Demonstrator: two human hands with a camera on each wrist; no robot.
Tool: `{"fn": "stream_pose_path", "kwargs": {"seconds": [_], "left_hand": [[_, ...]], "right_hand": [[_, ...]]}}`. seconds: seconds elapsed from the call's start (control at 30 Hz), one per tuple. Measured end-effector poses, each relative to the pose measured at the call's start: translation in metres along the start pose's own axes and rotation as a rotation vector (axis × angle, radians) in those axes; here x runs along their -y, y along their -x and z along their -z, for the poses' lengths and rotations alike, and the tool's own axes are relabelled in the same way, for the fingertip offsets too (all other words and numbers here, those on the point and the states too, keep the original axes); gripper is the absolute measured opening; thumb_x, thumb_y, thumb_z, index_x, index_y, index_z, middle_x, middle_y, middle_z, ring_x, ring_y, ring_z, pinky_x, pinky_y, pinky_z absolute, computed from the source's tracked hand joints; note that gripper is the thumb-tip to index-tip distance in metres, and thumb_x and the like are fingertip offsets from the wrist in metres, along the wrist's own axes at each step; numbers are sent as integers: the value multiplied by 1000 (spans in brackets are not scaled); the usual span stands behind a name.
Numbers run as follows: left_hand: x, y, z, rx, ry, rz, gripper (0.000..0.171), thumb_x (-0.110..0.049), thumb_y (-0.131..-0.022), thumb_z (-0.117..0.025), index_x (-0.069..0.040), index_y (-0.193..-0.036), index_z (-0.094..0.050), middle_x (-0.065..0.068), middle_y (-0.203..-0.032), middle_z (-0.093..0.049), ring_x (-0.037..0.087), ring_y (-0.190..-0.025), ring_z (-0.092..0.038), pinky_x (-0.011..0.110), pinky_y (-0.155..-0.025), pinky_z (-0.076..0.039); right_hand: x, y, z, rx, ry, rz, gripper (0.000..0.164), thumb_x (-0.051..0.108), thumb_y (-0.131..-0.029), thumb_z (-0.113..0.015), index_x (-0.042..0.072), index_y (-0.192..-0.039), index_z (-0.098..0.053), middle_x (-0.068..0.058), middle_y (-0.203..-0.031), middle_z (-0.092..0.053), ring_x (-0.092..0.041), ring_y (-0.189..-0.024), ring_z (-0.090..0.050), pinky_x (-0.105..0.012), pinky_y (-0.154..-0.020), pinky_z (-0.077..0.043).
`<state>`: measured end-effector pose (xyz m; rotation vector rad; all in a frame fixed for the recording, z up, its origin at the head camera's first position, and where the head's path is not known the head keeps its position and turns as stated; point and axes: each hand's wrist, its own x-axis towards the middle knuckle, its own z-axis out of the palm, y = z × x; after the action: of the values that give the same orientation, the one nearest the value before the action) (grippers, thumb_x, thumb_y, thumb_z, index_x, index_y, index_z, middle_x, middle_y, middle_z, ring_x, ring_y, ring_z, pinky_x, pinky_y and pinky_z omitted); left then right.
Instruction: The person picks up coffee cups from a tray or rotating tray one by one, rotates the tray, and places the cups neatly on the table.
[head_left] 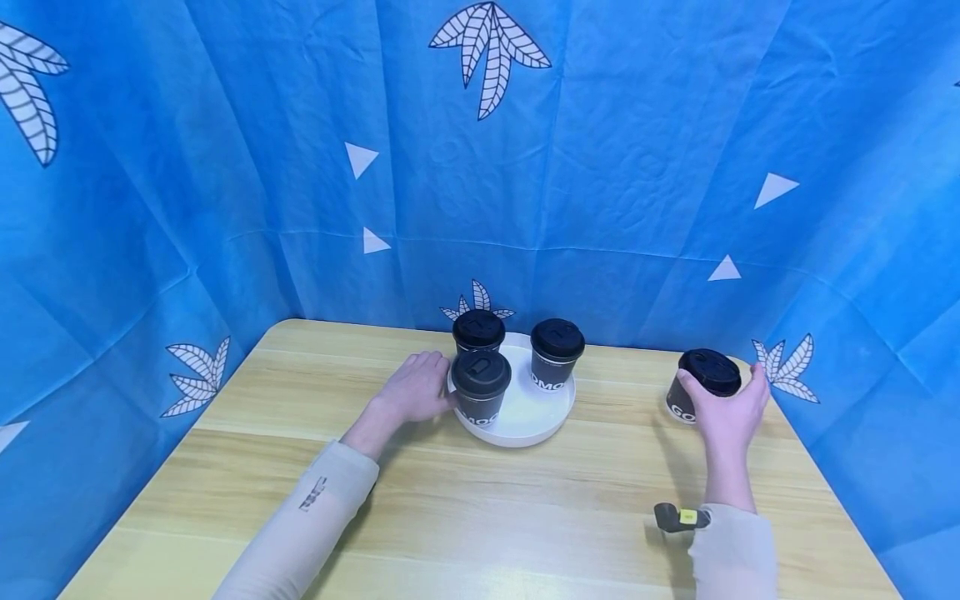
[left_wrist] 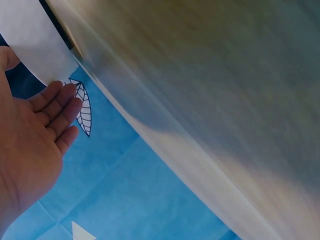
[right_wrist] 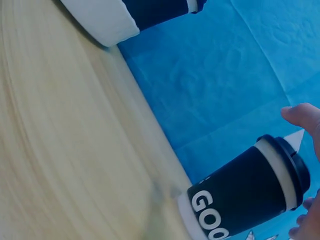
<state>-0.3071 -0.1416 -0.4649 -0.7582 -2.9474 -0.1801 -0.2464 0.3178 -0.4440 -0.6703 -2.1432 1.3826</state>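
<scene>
A round white tray (head_left: 536, 421) with a raised rim carries three black lidded paper coffee cups: a front one (head_left: 480, 404), a back one (head_left: 478, 327) and a right one (head_left: 553, 367). My left hand (head_left: 420, 387) is at the tray's left edge, its loosely bent fingers (left_wrist: 60, 107) right at the rim in the left wrist view. On the right, a fourth coffee cup (head_left: 681, 404) with white lettering stands upright on the table. Around its lid my right hand (head_left: 731, 408) is spread. A gap shows between thumb (right_wrist: 300, 115) and lid in the right wrist view.
The wooden table (head_left: 517, 508) ends at the back against a blue curtain (head_left: 637, 150) with white leaves and triangles. Bare wood lies between the tray and the right cup. A small black device with a yellow label (head_left: 686, 517) is at the right sleeve.
</scene>
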Motion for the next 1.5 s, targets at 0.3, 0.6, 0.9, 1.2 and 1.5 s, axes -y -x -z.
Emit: {"fn": "stream_pose_path", "kwargs": {"seconds": [0.3,0.6,0.9,1.2,1.5], "left_hand": [[0,0,0,4,4,-1,54,-54,-92,-66,-6,-115,-59,6,-108,-57,27,-106,-52,46,-108,-42],[0,-1,0,11,-4,-1,54,-55,-92,-65,-7,-115,-59,7,-108,-57,27,-106,-52,46,-107,-42],[0,0,1,5,1,3,53,-54,-92,-66,-7,-115,-59,6,-107,-56,26,-104,-52,45,-104,-44],[0,0,0,3,7,4,52,-52,-91,-68,-7,-116,-59,5,-106,-55,26,-104,-51,45,-104,-44],[-1,0,0,-2,10,6,53,-52,-91,-68,-6,-117,-59,6,-106,-56,26,-105,-51,45,-105,-43]], "right_hand": [[18,7,2,-13,-21,37,107,46,-86,-81,28,-167,-14,0,-173,-13,-25,-158,-15,-51,-126,-19],[32,19,-11,-14,-76,189,89,35,-91,-77,25,-164,-28,5,-170,-25,-18,-156,-20,-45,-127,-18],[39,33,-29,39,-120,293,70,24,-97,-70,19,-159,-39,-4,-162,-38,-24,-150,-36,-46,-123,-31],[39,43,-51,133,-215,326,62,9,-96,-69,3,-152,-44,-11,-151,-46,-29,-134,-53,-42,-113,-45],[33,51,-73,258,-206,286,62,7,-97,-65,-1,-153,-40,-17,-153,-43,-32,-132,-55,-45,-112,-46]]}}
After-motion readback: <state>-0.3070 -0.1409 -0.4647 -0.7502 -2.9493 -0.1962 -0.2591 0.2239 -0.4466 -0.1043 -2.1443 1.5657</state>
